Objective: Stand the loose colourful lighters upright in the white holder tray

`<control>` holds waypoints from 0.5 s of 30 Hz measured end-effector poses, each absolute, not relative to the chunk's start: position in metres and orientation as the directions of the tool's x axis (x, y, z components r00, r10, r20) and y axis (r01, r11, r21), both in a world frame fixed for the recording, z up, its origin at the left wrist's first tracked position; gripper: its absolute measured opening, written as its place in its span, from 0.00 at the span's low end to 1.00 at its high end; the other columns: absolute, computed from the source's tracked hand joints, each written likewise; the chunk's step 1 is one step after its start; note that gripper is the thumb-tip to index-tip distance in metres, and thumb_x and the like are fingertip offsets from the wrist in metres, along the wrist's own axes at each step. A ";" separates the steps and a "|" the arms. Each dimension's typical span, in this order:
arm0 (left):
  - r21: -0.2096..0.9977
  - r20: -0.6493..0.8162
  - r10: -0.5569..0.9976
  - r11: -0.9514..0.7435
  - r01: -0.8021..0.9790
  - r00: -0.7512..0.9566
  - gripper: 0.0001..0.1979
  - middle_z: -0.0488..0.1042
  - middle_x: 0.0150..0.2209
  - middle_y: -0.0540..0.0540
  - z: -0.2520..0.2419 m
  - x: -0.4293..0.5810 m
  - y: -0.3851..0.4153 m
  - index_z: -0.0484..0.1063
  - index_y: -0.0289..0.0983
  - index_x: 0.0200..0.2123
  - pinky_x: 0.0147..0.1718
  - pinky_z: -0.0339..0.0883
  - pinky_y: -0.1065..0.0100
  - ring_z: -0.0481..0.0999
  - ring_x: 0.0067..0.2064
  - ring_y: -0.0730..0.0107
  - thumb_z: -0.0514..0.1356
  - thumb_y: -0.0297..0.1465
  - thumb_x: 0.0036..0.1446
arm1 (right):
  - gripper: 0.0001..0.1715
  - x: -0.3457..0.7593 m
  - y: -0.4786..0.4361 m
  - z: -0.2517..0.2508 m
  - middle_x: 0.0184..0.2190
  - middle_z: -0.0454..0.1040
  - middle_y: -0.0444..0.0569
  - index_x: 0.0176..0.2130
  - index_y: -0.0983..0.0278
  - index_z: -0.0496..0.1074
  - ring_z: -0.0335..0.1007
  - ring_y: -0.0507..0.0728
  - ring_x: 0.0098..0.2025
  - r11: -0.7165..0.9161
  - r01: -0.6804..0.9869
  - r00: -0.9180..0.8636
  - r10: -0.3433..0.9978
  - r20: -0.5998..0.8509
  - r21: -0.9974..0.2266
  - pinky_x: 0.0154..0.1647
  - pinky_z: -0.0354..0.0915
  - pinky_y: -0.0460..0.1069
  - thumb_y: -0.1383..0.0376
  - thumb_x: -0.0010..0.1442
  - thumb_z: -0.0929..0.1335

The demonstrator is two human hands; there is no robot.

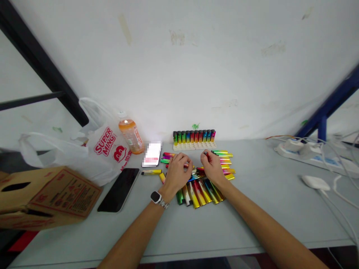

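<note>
My right hand [212, 166] is closed on a lighter [206, 152], my left hand's [178, 170] grip I cannot tell, and lifting clear of the pile [199, 192] should avoid snags.

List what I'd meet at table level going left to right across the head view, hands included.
Cardboard box → black phone → device with a lit screen → left hand → right hand → white charger block.
</note>
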State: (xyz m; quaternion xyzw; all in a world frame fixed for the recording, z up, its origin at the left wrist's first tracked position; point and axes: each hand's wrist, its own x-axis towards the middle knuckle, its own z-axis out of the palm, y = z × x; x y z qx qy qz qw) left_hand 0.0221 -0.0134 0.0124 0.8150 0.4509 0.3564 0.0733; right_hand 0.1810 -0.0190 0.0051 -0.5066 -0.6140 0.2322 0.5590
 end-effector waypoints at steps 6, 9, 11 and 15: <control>0.444 0.511 0.793 -0.573 0.689 0.331 0.08 0.74 0.38 0.46 0.013 0.022 -0.014 0.69 0.39 0.31 0.49 0.65 0.56 0.71 0.44 0.61 0.55 0.28 0.64 | 0.25 0.181 -0.021 0.001 0.19 0.57 0.39 0.27 0.61 0.61 0.52 0.51 0.23 0.341 0.252 0.133 0.914 0.382 -0.906 0.24 0.51 0.47 0.45 0.65 0.61; 0.441 0.508 0.795 -0.571 0.692 0.332 0.08 0.74 0.38 0.46 0.013 0.022 -0.015 0.69 0.39 0.31 0.48 0.65 0.57 0.71 0.44 0.61 0.55 0.29 0.64 | 0.29 0.182 -0.022 0.002 0.19 0.57 0.40 0.27 0.60 0.63 0.52 0.51 0.22 0.324 0.203 0.139 0.925 0.354 -0.924 0.23 0.51 0.48 0.41 0.64 0.59; 0.440 0.501 0.798 -0.568 0.696 0.334 0.08 0.74 0.38 0.46 0.013 0.023 -0.015 0.69 0.39 0.31 0.48 0.65 0.57 0.71 0.45 0.60 0.55 0.29 0.64 | 0.29 0.183 -0.021 0.002 0.18 0.57 0.41 0.27 0.60 0.62 0.53 0.52 0.22 0.311 0.214 0.159 0.924 0.347 -0.926 0.23 0.51 0.48 0.40 0.63 0.59; 0.445 0.495 0.800 -0.570 0.691 0.341 0.08 0.74 0.38 0.46 0.012 0.024 -0.015 0.69 0.39 0.30 0.47 0.65 0.57 0.71 0.45 0.60 0.55 0.29 0.64 | 0.25 0.185 -0.018 0.002 0.19 0.58 0.41 0.25 0.59 0.61 0.54 0.53 0.23 0.311 0.268 0.190 0.911 0.366 -0.912 0.24 0.52 0.48 0.46 0.65 0.60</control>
